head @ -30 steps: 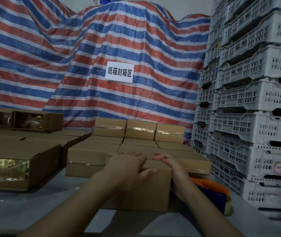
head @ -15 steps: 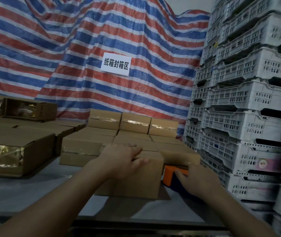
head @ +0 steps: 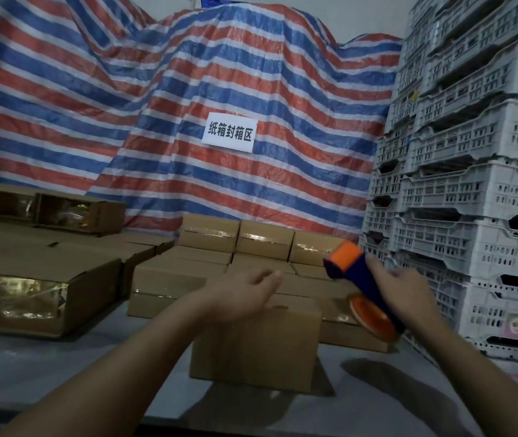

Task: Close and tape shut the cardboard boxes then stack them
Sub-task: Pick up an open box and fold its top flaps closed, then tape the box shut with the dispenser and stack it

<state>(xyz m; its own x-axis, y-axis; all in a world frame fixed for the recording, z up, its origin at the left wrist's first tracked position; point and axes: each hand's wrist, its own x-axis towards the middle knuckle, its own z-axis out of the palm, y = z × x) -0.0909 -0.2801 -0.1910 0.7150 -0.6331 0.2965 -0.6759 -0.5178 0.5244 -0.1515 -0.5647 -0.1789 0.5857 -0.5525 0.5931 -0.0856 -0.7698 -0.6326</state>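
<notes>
The taped boxes [head: 264, 244] sit stacked in rows at the back of the table [head: 46, 367]. The front box [head: 254, 348] is closed and probably untaped; its top is hard to read. The right hand [head: 409, 298] grips the tape dispenser [head: 361, 285], raised beside the box. The left hand [head: 242, 298] rests on the box top, fingers loosely apart

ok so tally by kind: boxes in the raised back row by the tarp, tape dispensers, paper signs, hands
back-row boxes: 3
tape dispenser: 1
paper sign: 1
hands: 2, the left hand and the right hand, which grips the dispenser
total: 7
</notes>
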